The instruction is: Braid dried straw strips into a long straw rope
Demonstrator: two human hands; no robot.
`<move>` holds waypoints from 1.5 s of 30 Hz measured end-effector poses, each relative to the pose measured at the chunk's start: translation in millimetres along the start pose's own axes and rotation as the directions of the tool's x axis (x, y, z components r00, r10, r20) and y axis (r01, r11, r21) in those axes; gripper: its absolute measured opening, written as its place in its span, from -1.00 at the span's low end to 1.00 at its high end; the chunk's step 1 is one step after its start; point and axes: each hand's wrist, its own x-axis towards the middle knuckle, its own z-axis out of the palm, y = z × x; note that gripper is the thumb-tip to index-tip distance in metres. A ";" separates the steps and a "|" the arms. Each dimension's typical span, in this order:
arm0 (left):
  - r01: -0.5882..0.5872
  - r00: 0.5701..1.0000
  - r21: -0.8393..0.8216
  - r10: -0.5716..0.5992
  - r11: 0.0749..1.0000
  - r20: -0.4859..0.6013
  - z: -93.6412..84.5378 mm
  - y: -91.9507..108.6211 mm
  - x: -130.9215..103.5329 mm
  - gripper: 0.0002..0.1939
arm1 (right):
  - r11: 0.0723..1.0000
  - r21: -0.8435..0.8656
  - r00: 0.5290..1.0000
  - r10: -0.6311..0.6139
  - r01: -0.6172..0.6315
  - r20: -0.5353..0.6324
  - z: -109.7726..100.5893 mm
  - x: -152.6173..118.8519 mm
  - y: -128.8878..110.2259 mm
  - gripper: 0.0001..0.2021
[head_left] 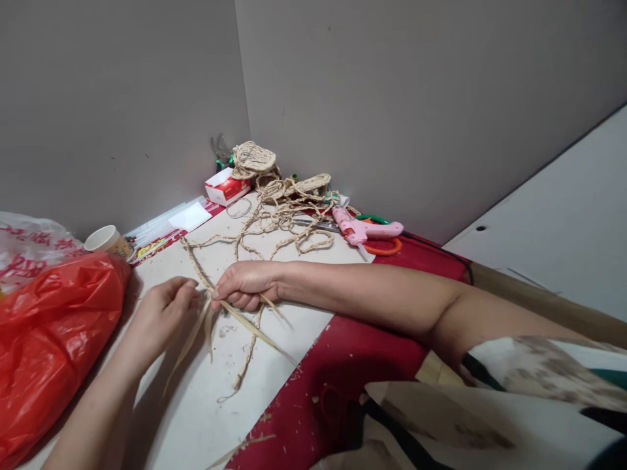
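Observation:
A braided straw cord point(196, 264) runs down to my right hand point(247, 284), whose fingers are closed around it. Loose flat straw strands point(257, 334) stick out below that fist, fanning to both sides. My left hand point(171, 303) is just left of the cord, its fingers curled in with the thumb against them. Whatever lies between those fingers is hidden; some strands hang close beside them. Another length of braided cord point(249, 359) lies on the white board point(196, 418), and it continues into a tangled heap of cord point(279, 212) farther back.
Coiled straw pieces point(253, 158), a red-and-white box point(228, 187) and green-handled pliers point(223, 156) are in the corner. A pink glue gun point(367, 228) rests beside orange-handled scissors point(385, 248). Leftward are a paper cup point(108, 241), clear glue sticks point(161, 220) and a red plastic bag point(63, 326).

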 end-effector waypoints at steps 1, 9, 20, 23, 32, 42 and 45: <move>0.044 0.996 -0.092 -0.037 0.995 0.080 3.7 -2.9 3.9 -0.67 | 1.000 -0.014 1.000 -0.014 0.014 0.007 -1.0 -0.1 0.0 -0.88; 0.250 0.911 -0.297 -0.120 0.922 0.393 16.0 -8.3 3.3 -0.63 | 0.957 -0.265 0.993 -0.114 0.115 0.018 -7.5 -2.5 -0.3 -0.87; 0.294 0.906 -0.356 -0.140 0.887 0.399 20.9 -11.0 6.8 -0.61 | 0.723 -0.668 0.964 -0.263 0.174 -0.033 -12.2 -0.2 0.5 -0.86; 0.253 0.937 -0.351 -0.137 0.901 0.323 26.3 -16.3 8.3 -0.61 | 0.566 -0.811 0.954 -0.298 0.147 -0.035 -13.0 -4.1 -5.1 -0.82; 0.184 0.975 -0.409 -0.113 0.894 0.192 41.1 -25.6 9.2 -0.67 | 0.146 -0.989 0.966 -0.259 0.020 -0.019 2.1 -24.1 -17.8 -0.71; 0.069 0.988 -0.330 -0.020 0.941 0.152 48.0 -32.4 11.5 -0.70 | -0.043 -0.999 0.985 -0.170 0.029 0.036 16.9 -42.0 -20.4 -0.73; 0.049 0.993 -0.320 -0.013 0.946 0.114 51.4 -33.9 10.9 -0.71 | -0.016 -0.997 0.973 -0.216 0.077 0.079 21.0 -49.2 -24.6 -0.74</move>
